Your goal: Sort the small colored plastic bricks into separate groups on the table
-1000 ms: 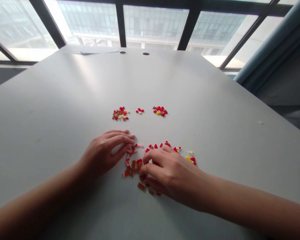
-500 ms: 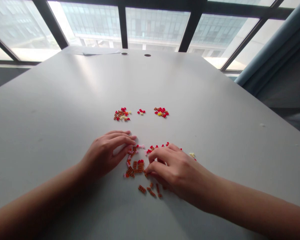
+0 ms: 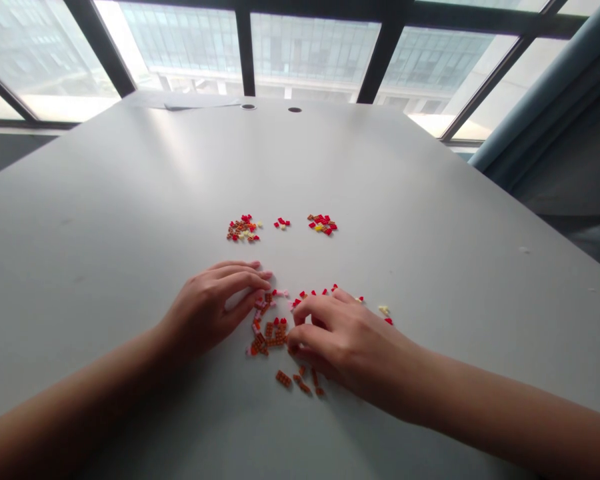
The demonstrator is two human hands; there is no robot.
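Note:
My left hand (image 3: 220,297) rests on the white table with its fingers stretched out, apart and holding nothing. Its fingertips lie beside a curved line of pink and brown toy bricks (image 3: 258,327). My right hand (image 3: 333,333) is closed in a pinch low over the table, at the right edge of a cluster of brown bricks (image 3: 277,339). A small brown brick shows at its fingertips, mostly hidden by them. Loose brown bricks (image 3: 283,379) lie just below this hand. Red bricks (image 3: 313,293) show past its far side, partly covered by it.
Farther back on the white table (image 3: 430,220) lie a mixed brick pile (image 3: 243,229), a few red bricks (image 3: 282,223) and another pile (image 3: 323,224). Pale yellow bricks (image 3: 384,310) lie to the right. A sheet of paper (image 3: 200,105) is at the far edge.
My right hand has shifted slightly to the left toward the brown cluster, uncovering a little more of the red bricks on its right. My left hand stays where it was.

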